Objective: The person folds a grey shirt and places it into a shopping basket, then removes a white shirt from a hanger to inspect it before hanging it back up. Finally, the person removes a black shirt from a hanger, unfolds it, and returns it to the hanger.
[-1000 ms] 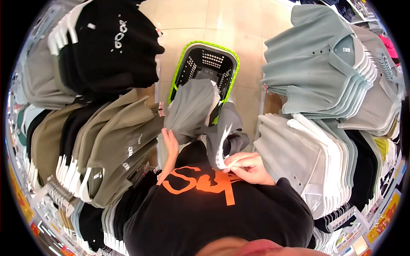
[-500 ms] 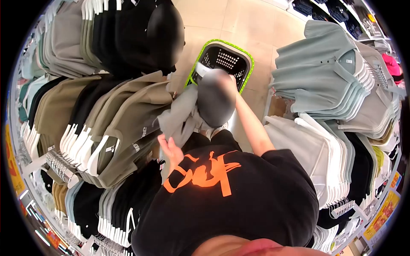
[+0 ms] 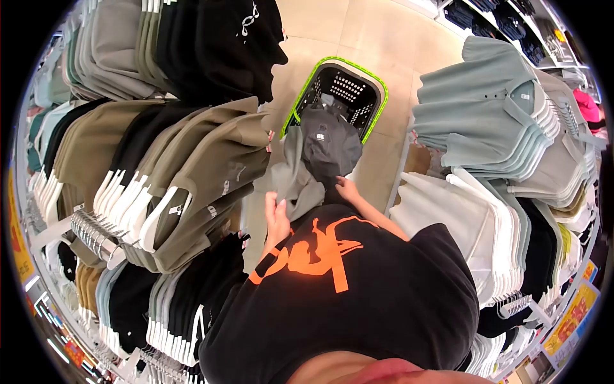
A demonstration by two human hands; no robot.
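A dark grey shirt (image 3: 331,144) with a small white print is spread in front of me, over the near part of a black shopping basket (image 3: 345,86) with a bright green rim. My right hand (image 3: 347,191) is closed at its lower edge, fingers pinching the cloth. On the left, a lighter grey garment (image 3: 297,179) hangs in loose folds beside the dark shirt. My left hand (image 3: 277,217) is at this garment's side with fingers bent against the cloth; part of the grip is hidden.
Racks of olive shirts (image 3: 211,173) and black shirts (image 3: 236,51) on white hangers stand close at my left. To the right hang pale blue-green polo shirts (image 3: 486,105) and light grey shirts (image 3: 441,224). The basket is over the tiled floor (image 3: 320,25).
My right hand has come back from the basket towards my body, and the dark shirt now lies wider open. My left hand has shifted slightly right, with the lighter garment lower beside it.
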